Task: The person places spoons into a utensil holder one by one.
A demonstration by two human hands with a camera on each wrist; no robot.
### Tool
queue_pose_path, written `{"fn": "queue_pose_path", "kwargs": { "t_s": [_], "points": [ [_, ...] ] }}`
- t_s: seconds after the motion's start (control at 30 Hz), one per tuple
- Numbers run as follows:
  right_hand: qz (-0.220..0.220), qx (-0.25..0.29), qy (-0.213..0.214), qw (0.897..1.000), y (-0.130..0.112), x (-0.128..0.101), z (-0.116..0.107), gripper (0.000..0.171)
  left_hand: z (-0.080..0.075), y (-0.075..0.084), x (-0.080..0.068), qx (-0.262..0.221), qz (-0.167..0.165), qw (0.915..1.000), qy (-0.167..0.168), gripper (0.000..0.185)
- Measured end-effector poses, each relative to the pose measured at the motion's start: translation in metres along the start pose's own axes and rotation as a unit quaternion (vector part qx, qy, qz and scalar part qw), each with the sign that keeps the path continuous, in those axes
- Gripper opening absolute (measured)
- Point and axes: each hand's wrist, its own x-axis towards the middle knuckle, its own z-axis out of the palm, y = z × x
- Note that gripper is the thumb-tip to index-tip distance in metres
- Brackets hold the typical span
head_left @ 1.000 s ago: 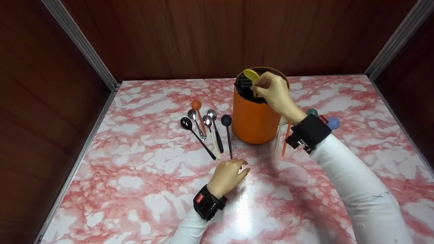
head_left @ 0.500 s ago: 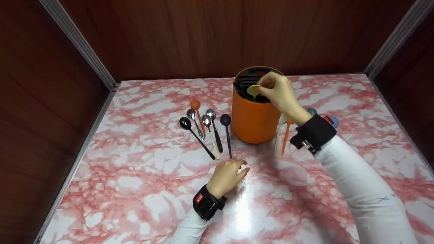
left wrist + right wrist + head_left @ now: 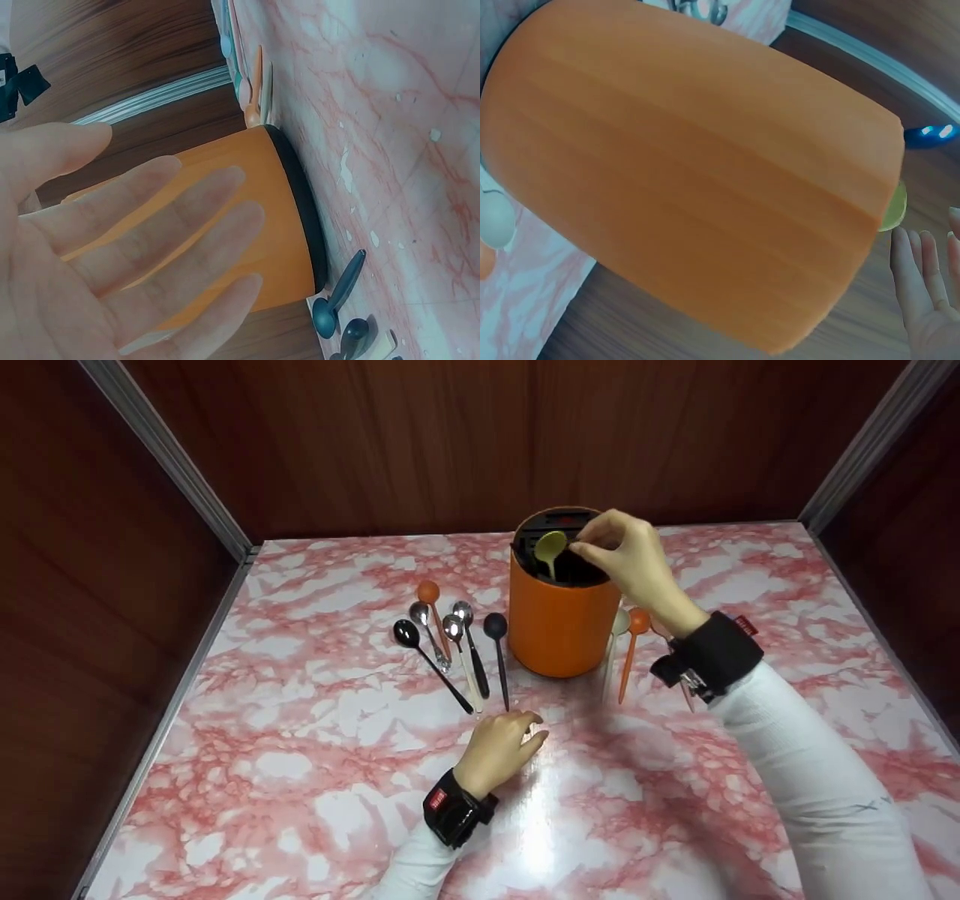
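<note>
Marble table [image 3: 300,780]: rt hand [image 3: 630,559] released by yellow spoon [image 3: 550,545]; lt hand [image 3: 499,746] relaxed.

Overhead head view; close wrist views
</note>
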Motion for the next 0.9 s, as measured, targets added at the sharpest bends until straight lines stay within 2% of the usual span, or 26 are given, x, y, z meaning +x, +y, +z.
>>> {"fn": "queue_pose_path", "kwargs": {
  "t_s": [0.47,0.73,0.9],
  "points": [
    [0.006,0.018,0.061,0.998,0.02,-0.011,-0.026,0.014,0.001,0.001,0.0,-0.002,-0.015,0.9997,-0.017,0.022],
    [0.021,0.061,0.065,0.996,0.036,-0.022,-0.038,0.014,0.003,0.0,0.0,-0.001,-0.015,0.9998,-0.014,0.022],
    [0.039,0.074,0.069,0.994,0.051,-0.027,-0.042,0.008,0.003,0.001,0.0,-0.004,-0.019,0.9997,-0.017,0.022]
  ]
}}
